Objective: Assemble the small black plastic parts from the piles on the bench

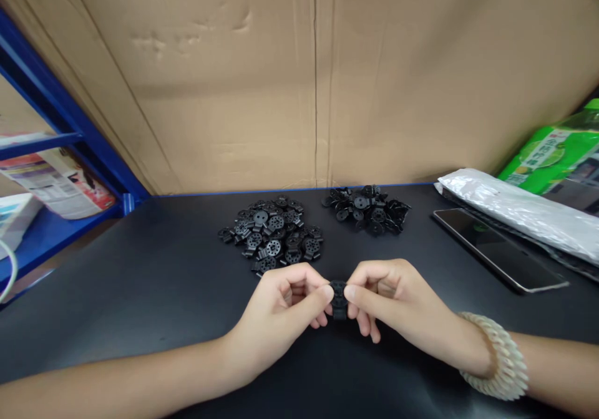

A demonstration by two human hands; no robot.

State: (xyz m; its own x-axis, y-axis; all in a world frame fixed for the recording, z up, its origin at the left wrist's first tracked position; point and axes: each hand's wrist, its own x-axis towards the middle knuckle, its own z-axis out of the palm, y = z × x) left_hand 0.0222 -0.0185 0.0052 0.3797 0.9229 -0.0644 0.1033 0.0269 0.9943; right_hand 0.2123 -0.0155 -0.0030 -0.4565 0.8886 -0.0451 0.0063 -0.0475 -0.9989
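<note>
Between my two hands is a small black plastic part (339, 299) with a round face and a narrower block at its lower end. My left hand (292, 300) pinches its left edge between thumb and fingers. On the opposite edge, the thumb and index finger of my right hand (390, 294) grip it too. A large pile of similar black parts (275, 235), many with round holed discs, lies just beyond my left hand. Farther back and to the right is a smaller pile of black pieces (369, 209).
A phone (498, 247) lies on the black table (140, 294) at the right, beside a silvery plastic package (519, 207) and a green-labelled bottle (552, 157). Cardboard (234, 95) stands along the back edge. A blue shelf frame (88, 120) holding packages is on the left.
</note>
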